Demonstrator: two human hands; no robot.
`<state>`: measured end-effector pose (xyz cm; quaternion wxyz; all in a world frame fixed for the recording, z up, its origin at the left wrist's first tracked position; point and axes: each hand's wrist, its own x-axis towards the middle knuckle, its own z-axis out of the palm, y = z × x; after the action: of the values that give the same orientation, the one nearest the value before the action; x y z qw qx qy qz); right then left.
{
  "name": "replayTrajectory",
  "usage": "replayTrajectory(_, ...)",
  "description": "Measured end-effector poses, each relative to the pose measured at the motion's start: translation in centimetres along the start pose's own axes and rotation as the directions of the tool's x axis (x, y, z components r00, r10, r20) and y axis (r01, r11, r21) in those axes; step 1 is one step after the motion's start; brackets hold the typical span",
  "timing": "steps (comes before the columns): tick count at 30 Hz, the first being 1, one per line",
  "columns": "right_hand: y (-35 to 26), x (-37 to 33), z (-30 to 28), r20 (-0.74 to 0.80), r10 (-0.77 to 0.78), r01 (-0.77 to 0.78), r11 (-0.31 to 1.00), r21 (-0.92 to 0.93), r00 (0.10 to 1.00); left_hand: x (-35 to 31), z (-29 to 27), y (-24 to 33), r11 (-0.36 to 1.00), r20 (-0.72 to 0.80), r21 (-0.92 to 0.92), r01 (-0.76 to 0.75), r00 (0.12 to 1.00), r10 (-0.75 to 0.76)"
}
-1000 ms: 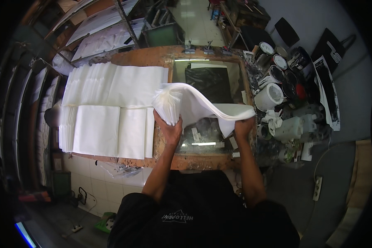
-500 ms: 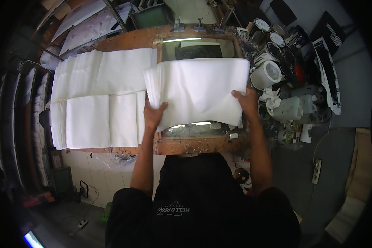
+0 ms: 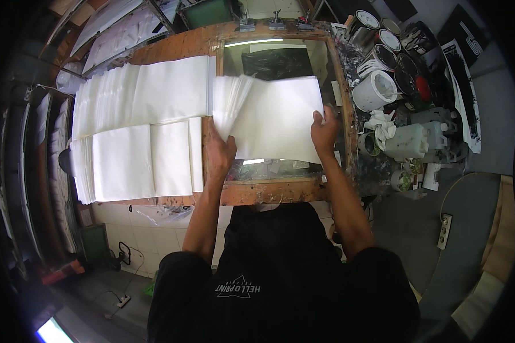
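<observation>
Between my hands is a bundle of soft white sheets, held over a glass panel set in a wooden table. My left hand is closed on the bundle's left side, where many layered edges fan out. At its right edge my right hand grips it between thumb and fingers. Whether the sheets are paper or cloth I cannot tell. To the left lie two rows of similar sheets: a far stack with overlapping edges and a near stack.
Paint-stained tubs and cans, among them a white bucket, crowd the right side with translucent jugs. Metal clamps stand at the table's far edge. Racks line the left. A power strip lies at the right.
The bundle has shifted left, and its left edges now fan out more. My right hand has moved left with it, and the bundle looks narrower.
</observation>
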<state>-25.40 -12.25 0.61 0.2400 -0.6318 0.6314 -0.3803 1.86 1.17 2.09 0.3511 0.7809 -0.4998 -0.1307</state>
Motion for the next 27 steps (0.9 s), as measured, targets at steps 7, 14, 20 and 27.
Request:
replayTrajectory(7,-6.5,-3.1,-5.0,-0.151,0.110,0.015,0.759,0.651,0.982,-2.5,-0.9,4.2,0.926,-0.307,-0.360,-0.116,0.952,0.000)
replayTrajectory(14,-4.3,0.1,-2.2,0.004,0.315,-0.302,0.905,0.299,0.949,0.9,3.5,0.6,0.875,-0.325,-0.484,0.002,0.928,-0.181)
replayTrajectory(20,-4.6,-4.0,-4.0,-0.070,0.112,-0.074,0.909,0.410,0.991,-1.7,4.4,-1.1,0.935,-0.329,-0.352,-0.047,0.941,-0.076)
replayTrajectory(27,-2.8,-0.5,-3.9,0.002,0.101,-0.101,0.995,0.027,0.995,-0.4,4.0,-0.9,0.955,-0.448,-0.287,-0.075,0.892,-0.064)
